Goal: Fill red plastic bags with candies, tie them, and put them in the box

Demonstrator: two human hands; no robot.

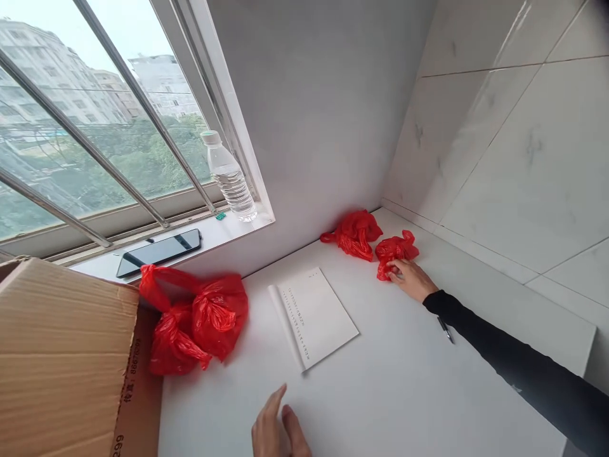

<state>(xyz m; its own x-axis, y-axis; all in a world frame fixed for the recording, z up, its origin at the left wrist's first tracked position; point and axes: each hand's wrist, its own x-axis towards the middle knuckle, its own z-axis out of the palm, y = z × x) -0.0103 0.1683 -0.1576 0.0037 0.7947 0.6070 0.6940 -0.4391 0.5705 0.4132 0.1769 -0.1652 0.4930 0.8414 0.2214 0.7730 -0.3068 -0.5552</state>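
Observation:
At the far right of the white tabletop, my right hand (413, 280) has its fingers closed on the near edge of a small red plastic bag (398, 246). A second red plastic bag (356, 233) lies just left of it, against the wall. My left hand (278, 426) is low in the picture above the table, thumb and fingers apart, with nothing in it. Between the hands and farther back lies a notebook (316, 317) with a handwritten page. A pen (445, 331) lies partly hidden beneath my right sleeve.
Several knotted red bags (197, 324) sit at the left beside a cardboard box (61, 362). On the windowsill are a phone (159, 252), a small green object (220, 216) and a clear water bottle (231, 184). Tiled wall (514, 158) bounds the right.

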